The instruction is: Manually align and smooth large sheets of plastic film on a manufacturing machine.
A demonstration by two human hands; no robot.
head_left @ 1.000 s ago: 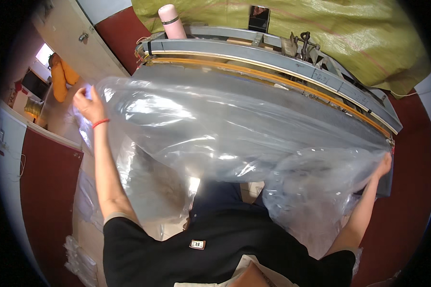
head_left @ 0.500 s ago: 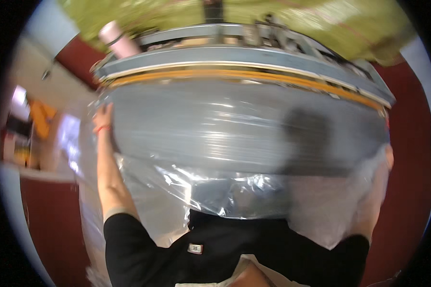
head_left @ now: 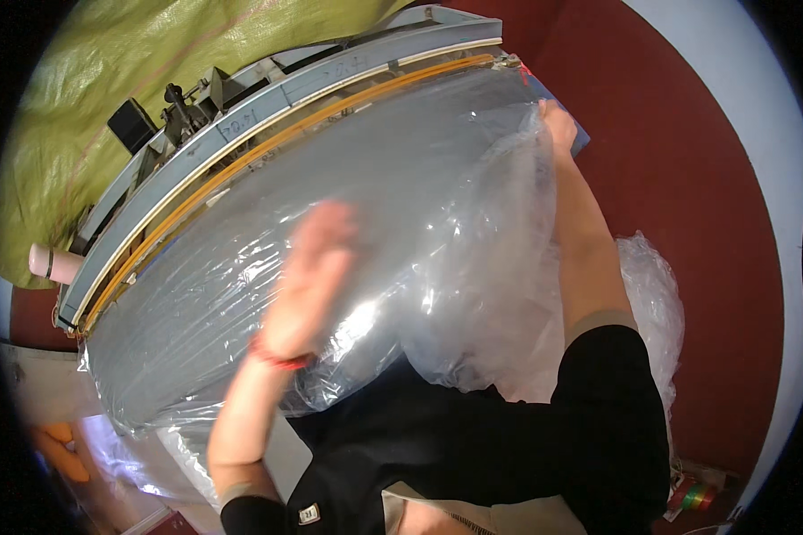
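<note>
Clear plastic film (head_left: 482, 241), thin, glossy, wrinkled, spread across smooth grey tabletop (head_left: 455, 94), bunched loosely toward right end; long straight-edged grey metal beam (head_left: 281, 96) along far side; narrow orange strip (head_left: 428, 73) beside it; left grip (head_left: 312, 285) blurred, open, above film, contact unclear; right grip (head_left: 558, 125) closed on film's gathered edge; thin red bracelet (head_left: 277, 357) on left wrist

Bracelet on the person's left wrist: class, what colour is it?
The bracelet is red; it shows best in the head view.
</note>
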